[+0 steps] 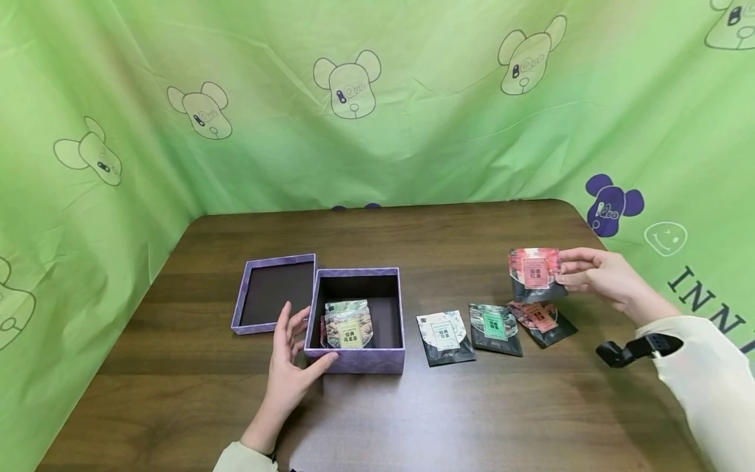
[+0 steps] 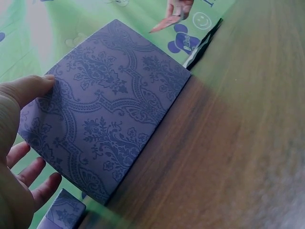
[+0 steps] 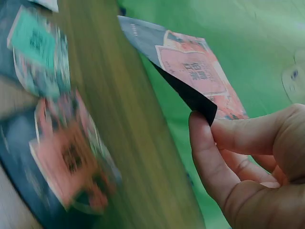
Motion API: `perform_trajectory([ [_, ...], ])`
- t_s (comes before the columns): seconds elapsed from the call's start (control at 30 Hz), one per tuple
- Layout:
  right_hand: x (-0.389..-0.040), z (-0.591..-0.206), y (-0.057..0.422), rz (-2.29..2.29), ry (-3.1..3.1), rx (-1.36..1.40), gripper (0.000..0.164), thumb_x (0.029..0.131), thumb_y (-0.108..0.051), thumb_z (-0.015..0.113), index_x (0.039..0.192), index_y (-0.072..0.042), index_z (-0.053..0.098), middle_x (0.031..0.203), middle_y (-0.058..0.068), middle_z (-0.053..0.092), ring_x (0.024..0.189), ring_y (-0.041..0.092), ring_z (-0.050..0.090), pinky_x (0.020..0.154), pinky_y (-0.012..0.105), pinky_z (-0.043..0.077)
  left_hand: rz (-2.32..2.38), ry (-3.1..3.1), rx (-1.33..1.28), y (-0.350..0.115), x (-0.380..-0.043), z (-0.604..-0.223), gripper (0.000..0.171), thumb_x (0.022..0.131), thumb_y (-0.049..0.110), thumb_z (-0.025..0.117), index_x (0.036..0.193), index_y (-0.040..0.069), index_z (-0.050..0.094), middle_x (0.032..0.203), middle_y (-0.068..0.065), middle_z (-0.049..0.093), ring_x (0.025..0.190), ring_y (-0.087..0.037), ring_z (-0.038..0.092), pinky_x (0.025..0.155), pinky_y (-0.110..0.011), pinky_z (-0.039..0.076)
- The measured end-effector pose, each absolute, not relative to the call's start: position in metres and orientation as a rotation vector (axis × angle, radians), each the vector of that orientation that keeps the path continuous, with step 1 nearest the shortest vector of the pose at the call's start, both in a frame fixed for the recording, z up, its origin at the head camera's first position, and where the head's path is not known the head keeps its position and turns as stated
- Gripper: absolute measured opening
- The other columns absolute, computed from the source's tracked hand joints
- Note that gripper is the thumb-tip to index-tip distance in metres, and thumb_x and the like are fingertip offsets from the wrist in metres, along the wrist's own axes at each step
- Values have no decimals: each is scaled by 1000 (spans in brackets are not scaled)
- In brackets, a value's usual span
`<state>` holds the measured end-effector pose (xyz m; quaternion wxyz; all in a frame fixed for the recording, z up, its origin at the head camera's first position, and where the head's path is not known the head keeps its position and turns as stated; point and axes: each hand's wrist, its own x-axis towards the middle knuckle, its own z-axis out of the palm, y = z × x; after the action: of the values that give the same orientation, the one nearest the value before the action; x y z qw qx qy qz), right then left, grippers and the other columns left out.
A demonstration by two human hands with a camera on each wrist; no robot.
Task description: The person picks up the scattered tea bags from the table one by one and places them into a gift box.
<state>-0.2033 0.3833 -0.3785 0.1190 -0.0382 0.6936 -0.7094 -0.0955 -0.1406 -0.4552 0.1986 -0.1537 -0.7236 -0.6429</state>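
Note:
My right hand [image 1: 604, 275] pinches the edge of a pink-labelled tea packet [image 1: 535, 274] and holds it above the table. In the right wrist view this packet [image 3: 190, 71] is bent at the gripped corner. Below it lies an orange-labelled tea packet [image 1: 539, 321], beside a green-labelled one [image 1: 495, 330] and a white-labelled one [image 1: 445, 337]. At the front left corner of an uncovered purple box [image 1: 362, 360], my left hand [image 1: 290, 373] rests with its thumb on the front and its fingers spread along the left side. Inside, a yellow-labelled packet [image 1: 349, 328] overlaps a reddish one, mostly hidden.
The box lid [image 1: 277, 295] lies upturned, dark inside, left of the box. All stand on a brown wooden table [image 1: 448, 419]. A green printed curtain [image 1: 413, 144] hangs behind and at both sides.

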Motion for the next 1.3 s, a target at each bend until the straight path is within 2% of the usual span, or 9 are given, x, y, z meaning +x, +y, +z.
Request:
perform_trajectory([
  [0.43,-202,-361,318,-1965,2054,-146,44,86,19,61,98,-22,71,88,-2,69,76,11,68,68,26,57,-1799,-2024,-434,-140,-96,-456,109,69,-18,79,156,0,16,139,-32,45,121,-8,48,91,-19,43],
  [0.7,-197,-351,278,-1936,2014,-209,40,86,17,62,106,-18,63,87,-2,66,73,12,65,69,28,57,-1800,-2028,-425,-140,-96,-456,109,69,-17,79,156,0,16,140,-32,45,121,-8,48,92,-19,43],
  [0.83,-197,-347,260,-1896,1998,-217,45,85,17,61,115,-17,57,88,0,66,73,13,66,69,29,58,-1797,-2025,-432,-140,-95,-456,108,69,-17,79,156,-1,15,139,-32,45,121,-8,48,92,-19,43],
  [1.07,-200,-339,225,-1846,1963,-261,73,85,16,62,149,-11,40,90,5,64,77,14,67,74,31,58,-1789,-2024,-438,-141,-96,-457,109,69,-17,79,156,-1,16,139,-32,45,121,-8,48,91,-20,43],
  [1.3,-198,-339,191,-1854,1907,-313,70,84,18,62,148,0,39,89,6,64,76,15,66,73,32,58,-1792,-2032,-431,-141,-96,-457,109,69,-16,80,156,0,16,140,-31,46,121,-8,48,91,-19,43],
])
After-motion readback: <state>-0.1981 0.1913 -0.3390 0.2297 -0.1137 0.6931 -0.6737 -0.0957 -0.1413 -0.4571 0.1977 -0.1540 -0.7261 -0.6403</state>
